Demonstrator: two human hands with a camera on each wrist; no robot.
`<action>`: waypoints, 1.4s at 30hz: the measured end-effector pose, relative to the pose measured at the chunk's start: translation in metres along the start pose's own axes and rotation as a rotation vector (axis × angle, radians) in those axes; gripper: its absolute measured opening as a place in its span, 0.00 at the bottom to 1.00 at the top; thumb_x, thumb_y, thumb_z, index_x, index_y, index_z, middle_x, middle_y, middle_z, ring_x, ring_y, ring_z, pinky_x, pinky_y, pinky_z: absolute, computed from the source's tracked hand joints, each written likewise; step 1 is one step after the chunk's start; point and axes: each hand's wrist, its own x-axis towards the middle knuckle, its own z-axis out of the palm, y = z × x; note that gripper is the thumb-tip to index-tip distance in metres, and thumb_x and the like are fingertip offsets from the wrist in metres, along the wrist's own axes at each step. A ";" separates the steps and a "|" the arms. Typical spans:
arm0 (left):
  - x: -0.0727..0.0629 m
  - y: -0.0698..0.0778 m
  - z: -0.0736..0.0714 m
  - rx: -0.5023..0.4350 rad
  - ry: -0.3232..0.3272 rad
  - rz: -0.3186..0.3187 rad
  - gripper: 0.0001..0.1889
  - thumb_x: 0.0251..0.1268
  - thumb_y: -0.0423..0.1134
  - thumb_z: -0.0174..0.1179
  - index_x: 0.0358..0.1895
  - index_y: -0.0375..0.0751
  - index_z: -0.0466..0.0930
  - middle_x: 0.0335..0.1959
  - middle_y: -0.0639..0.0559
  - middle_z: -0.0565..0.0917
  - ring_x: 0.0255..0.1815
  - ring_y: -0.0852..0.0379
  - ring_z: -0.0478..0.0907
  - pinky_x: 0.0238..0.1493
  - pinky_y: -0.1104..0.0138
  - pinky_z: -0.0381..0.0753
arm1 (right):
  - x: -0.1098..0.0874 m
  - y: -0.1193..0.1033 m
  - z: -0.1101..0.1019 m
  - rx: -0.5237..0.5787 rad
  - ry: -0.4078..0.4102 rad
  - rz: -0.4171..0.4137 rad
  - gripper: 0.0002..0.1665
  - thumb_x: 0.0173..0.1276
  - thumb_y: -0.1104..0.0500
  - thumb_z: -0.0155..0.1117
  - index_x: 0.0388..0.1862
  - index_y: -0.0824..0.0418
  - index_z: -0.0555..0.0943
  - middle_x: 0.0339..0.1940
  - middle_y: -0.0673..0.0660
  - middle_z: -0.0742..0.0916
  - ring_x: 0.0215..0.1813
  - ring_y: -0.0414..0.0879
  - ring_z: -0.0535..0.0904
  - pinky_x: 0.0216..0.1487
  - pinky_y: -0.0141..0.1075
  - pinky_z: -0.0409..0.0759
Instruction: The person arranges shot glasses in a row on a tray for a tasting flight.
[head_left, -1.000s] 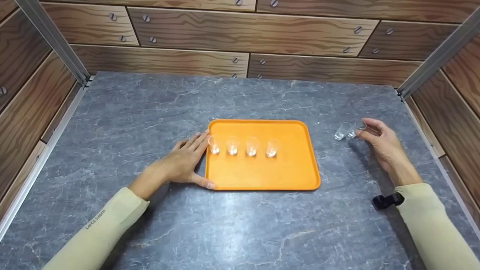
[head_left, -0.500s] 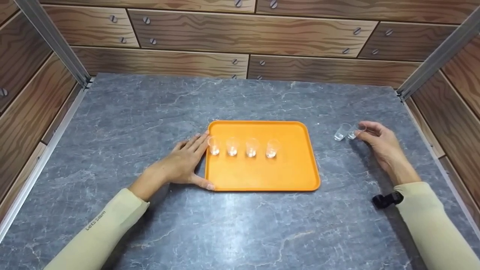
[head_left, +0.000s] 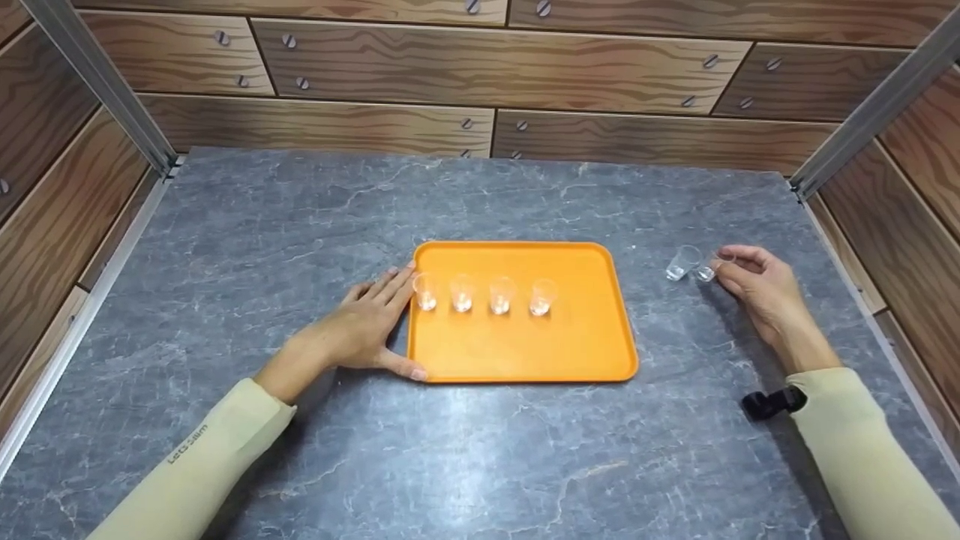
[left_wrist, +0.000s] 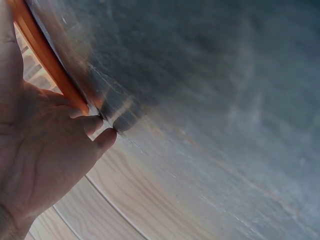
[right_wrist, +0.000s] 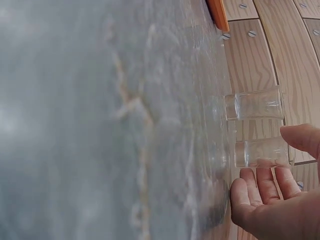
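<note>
On the grey marbled table lies an orange tray with several clear shot glasses standing in a row across it. My left hand rests along the tray's left edge, fingers extended and thumb at the front left corner; the left wrist view shows the palm beside the orange rim. To the right of the tray, two shot glasses stand on the table. My right hand holds the nearer shot glass near its rim between thumb and fingers. Just left of it is the other shot glass, untouched.
Wood-patterned panels enclose the table at the back and sides, with metal posts at the rear corners. A black device is strapped at the right wrist.
The thumb and fingers of my right hand have closed in on the shot glass, which has shifted slightly away from its neighbour. My left hand and the tray keep their places.
</note>
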 end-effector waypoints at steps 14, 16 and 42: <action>0.000 0.001 0.000 0.008 -0.006 -0.001 0.75 0.58 0.79 0.71 0.90 0.33 0.37 0.91 0.37 0.38 0.89 0.34 0.38 0.82 0.34 0.46 | -0.015 -0.001 0.009 -0.041 0.058 -0.072 0.10 0.72 0.75 0.72 0.45 0.64 0.84 0.39 0.51 0.90 0.40 0.39 0.88 0.44 0.28 0.87; 0.000 0.001 0.000 0.009 -0.002 0.001 0.75 0.58 0.79 0.71 0.90 0.33 0.37 0.91 0.37 0.38 0.89 0.33 0.38 0.82 0.34 0.46 | -0.017 -0.001 0.010 -0.043 0.057 -0.084 0.10 0.72 0.75 0.73 0.45 0.64 0.83 0.39 0.52 0.90 0.40 0.39 0.88 0.44 0.28 0.87; 0.000 0.001 0.000 0.018 0.000 0.001 0.75 0.57 0.79 0.71 0.90 0.33 0.37 0.91 0.37 0.38 0.90 0.34 0.38 0.83 0.35 0.44 | -0.041 -0.001 0.036 -0.219 0.078 -0.230 0.12 0.72 0.76 0.71 0.49 0.64 0.84 0.41 0.49 0.90 0.43 0.39 0.85 0.47 0.25 0.83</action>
